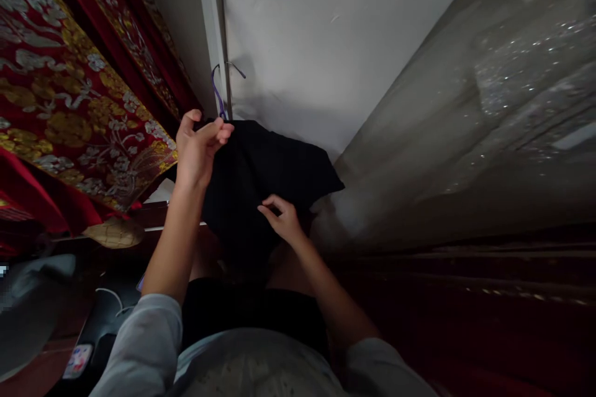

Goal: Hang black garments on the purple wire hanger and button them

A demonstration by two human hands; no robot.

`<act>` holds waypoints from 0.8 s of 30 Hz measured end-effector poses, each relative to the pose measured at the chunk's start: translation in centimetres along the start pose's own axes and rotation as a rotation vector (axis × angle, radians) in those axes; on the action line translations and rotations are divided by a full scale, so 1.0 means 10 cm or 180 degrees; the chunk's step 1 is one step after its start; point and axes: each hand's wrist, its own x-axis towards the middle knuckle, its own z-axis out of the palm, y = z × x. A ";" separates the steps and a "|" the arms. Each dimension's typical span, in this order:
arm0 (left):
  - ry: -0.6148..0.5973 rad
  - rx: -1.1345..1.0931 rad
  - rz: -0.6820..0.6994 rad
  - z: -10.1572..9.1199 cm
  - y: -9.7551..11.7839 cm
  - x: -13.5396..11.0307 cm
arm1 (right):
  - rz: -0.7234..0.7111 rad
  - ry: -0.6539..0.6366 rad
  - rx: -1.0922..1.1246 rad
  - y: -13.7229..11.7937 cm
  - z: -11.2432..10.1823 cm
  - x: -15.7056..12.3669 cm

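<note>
A black garment (274, 161) hangs by a purple hanger (217, 90) in front of me; its cloth is too dark to show what kind it is. At its upper left, just below the hanger hook, my left hand (195, 152) is raised with bent, parted fingers, and nothing shows in it. Lower down, my right hand (282, 220) is in front of the cloth. Its thumb and index finger come together in a pinch at the garment's front. Whatever lies between those fingertips is lost against the black.
Red fabric with gold and silver flowers (69, 93) hangs close on the left. Behind the garment stands a white panel (335, 31), with a dark hook (237, 68) at its edge. Clear plastic-like covering with glitter (465, 130) fills the right. A woven tan object (116, 234) sits lower left.
</note>
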 end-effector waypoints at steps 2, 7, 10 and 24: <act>-0.0140 0.0101 0.0089 0.00 -0.04 -0.09 | -0.0039 -0.0186 -0.0019 -0.12 -0.04 0.07; -0.0606 0.0402 0.0299 0.03 -0.13 -0.36 | -0.0627 -0.0131 0.0292 -0.91 -0.03 0.43; -0.0621 0.0562 0.0496 0.03 -0.05 -0.42 | -0.0989 -0.0062 0.0040 -1.39 0.02 0.69; -0.0089 0.0269 0.0358 -0.26 -0.31 -0.49 | -0.1656 -0.0023 -0.0985 -1.49 0.47 0.92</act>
